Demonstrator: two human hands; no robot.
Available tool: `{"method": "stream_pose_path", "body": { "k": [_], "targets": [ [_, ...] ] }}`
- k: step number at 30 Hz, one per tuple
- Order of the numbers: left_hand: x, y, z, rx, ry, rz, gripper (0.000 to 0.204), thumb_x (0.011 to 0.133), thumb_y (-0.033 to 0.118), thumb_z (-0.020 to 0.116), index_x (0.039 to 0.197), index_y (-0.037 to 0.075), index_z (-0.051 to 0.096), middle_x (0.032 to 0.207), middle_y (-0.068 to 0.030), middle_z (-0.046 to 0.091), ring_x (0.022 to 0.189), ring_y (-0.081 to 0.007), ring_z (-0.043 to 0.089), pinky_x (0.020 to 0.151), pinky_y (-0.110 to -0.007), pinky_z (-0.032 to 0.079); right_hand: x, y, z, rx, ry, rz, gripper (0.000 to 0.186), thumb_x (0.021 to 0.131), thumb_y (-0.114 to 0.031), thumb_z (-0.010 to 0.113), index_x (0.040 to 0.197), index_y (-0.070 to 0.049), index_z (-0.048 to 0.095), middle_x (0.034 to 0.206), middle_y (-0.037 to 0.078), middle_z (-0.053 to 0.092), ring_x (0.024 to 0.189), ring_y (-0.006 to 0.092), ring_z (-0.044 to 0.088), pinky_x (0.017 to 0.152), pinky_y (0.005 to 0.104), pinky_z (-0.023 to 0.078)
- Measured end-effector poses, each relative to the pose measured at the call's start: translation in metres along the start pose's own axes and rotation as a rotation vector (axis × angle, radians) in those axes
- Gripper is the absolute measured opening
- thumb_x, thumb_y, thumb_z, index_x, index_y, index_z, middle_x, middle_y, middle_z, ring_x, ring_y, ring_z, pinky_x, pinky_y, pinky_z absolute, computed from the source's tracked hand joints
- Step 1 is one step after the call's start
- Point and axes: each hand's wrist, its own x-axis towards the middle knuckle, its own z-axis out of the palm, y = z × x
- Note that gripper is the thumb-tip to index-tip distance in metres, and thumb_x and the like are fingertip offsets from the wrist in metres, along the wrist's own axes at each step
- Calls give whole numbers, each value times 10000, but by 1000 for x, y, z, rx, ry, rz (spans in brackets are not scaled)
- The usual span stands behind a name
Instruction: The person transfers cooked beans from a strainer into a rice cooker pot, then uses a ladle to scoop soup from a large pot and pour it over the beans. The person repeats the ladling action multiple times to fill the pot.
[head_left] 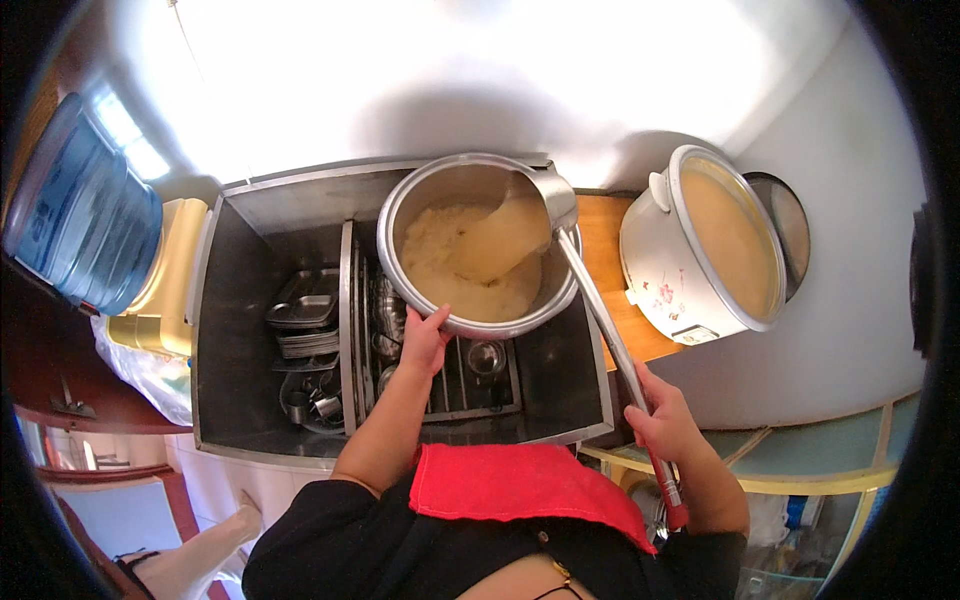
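My left hand grips the near rim of a round steel pot, set over the right part of a metal sink. Cloudy tan liquid with pale bits lies in the pot. My right hand is closed around the long handle of a metal ladle. The ladle's bowl is tipped at the pot's right rim, and tan liquid streams from it into the pot. To the right, a white electric cooker pot stands lidless, filled with similar tan liquid.
The sink holds stacked metal trays, cups and a divider. A wooden board lies under the cooker. On the left stands a blue water jug on a gold-coloured dispenser. A round dark lid leans behind the cooker.
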Motion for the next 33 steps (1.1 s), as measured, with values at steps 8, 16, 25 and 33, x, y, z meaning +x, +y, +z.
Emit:
{"method": "stream_pose_path", "body": {
  "k": [8,16,25,33],
  "targets": [
    [-3,4,4,26,23,3,482,753,16,501,1173,119,289,1124,-64,426,986,-219,452,733,-355,421,-5,35,5,-535,247,-366,565,687,-80,497,1215,-19,307,695,180,551,630,200,575,628,322,453],
    [-3,3,5,42,6,25,464,757,11,489,1165,116,294,1134,-77,415,1011,-224,435,760,-373,409,-31,33,-22,1301,-139,-36,552,749,-11,412,1263,-50,215,537,39,361,330,64,330,281,179,279],
    [1,1,-7,-17,-50,60,493,753,-19,478,1196,53,275,1142,-106,407,1024,-241,427,822,-386,391,-37,44,-98,1193,378,-373,476,800,-73,386,1235,-25,202,596,24,383,369,57,353,284,174,290],
    [1,1,4,42,-65,53,503,767,-12,459,1217,103,267,1159,-85,398,1005,-225,438,791,-359,411,-3,97,-168,433,761,58,185,759,-75,444,943,-59,461,537,11,418,374,76,385,327,211,306]
  ]
}}
